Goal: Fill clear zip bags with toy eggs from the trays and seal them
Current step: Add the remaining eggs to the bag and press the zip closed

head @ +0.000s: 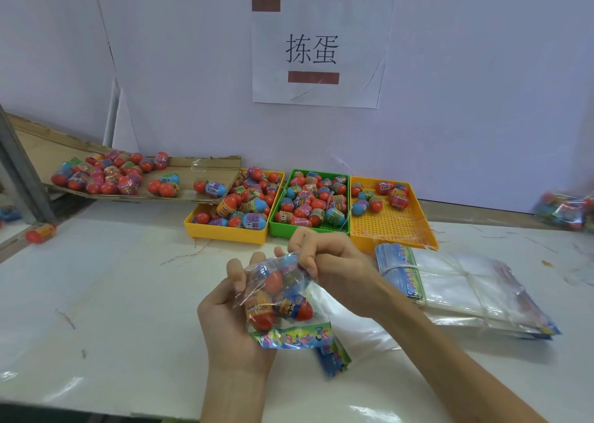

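Clear bag [277, 295], cupped in left hand [225, 321], pinched by right hand [332, 266], hides the palm.

1. A white, glossy table [112, 294] carries everything.
2. Along its back edge stand three shallow plastic trays, side by side and touching: a yellow tray on the left [225, 233], a green tray in the middle [278, 229] and a yellow mesh-bottomed tray on the right [385, 226], all holding toy eggs.
3. A flat brown cardboard sheet [183, 168] with more eggs overlaps the left tray's corner.
4. A banded stack of clear zip bags with colourful headers [466, 287] lies just in front of the right tray.
5. A smaller folded bundle of bags [334, 358] lies nearer the front.
6. One loose red-capped egg [40, 232] sits at the far left edge.
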The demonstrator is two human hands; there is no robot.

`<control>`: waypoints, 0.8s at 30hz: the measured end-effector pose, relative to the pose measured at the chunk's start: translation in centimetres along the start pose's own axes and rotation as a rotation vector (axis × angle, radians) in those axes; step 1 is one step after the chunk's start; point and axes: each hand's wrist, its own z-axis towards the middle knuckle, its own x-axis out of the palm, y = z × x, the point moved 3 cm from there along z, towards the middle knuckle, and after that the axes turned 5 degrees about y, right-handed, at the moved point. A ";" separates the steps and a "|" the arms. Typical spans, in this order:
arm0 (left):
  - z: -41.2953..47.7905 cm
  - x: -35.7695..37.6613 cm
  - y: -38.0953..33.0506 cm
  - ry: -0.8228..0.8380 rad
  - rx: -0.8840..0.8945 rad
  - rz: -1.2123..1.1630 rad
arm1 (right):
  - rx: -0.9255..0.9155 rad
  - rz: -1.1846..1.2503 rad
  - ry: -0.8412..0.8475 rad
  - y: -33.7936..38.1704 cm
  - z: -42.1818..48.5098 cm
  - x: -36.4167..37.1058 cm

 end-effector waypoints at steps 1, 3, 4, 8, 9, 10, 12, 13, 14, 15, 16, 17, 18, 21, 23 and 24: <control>0.0 0.0 0.1 -0.002 -0.002 -0.003 | -0.008 0.005 -0.004 -0.1 0.0 0.1; -0.1 -0.1 0.1 -0.006 -0.011 -0.015 | -0.025 0.020 -0.022 -0.4 0.0 0.2; -0.1 -0.1 0.2 -0.014 -0.013 -0.016 | -0.033 0.026 -0.035 -0.6 0.1 0.3; -0.1 -0.4 0.2 -0.071 -0.013 -0.024 | -0.040 0.035 -0.089 -0.7 0.0 0.2; -0.1 -0.5 0.2 -0.083 -0.013 -0.027 | -0.038 0.029 -0.105 -0.6 -0.1 0.1; -0.1 -0.5 0.2 -0.094 -0.013 -0.024 | -0.041 0.014 -0.122 -0.5 -0.1 0.1; -0.1 -0.5 0.2 -0.105 -0.010 -0.016 | -0.063 -0.056 -0.155 -0.3 -0.1 0.3; -0.1 -0.5 0.2 -0.106 -0.009 -0.016 | -0.074 -0.111 -0.167 -0.3 -0.1 0.5; -0.2 -0.5 0.1 -0.111 -0.009 -0.012 | -0.080 -0.156 -0.173 -0.3 -0.1 0.7; -0.3 -0.4 0.1 -0.119 -0.012 -0.006 | -0.076 -0.177 -0.168 -0.4 -0.1 0.7; -0.3 -0.4 0.1 -0.129 -0.014 0.000 | -0.062 -0.173 -0.158 -0.6 -0.1 0.8; -0.4 -0.4 0.1 -0.138 -0.016 0.000 | -0.045 -0.152 -0.142 -0.7 -0.1 0.8; -0.4 -0.5 0.0 -0.147 -0.016 -0.004 | -0.027 -0.130 -0.129 -0.8 -0.1 0.9; -0.5 -0.5 -0.1 -0.156 -0.008 -0.022 | 0.004 -0.089 -0.105 -0.7 -0.1 1.1; -0.6 -0.5 -0.2 -0.148 0.003 -0.022 | 0.003 -0.061 -0.083 -0.4 0.0 1.3; -0.5 -0.6 -0.3 -0.142 0.013 -0.021 | 0.001 -0.051 -0.077 -0.3 0.0 1.3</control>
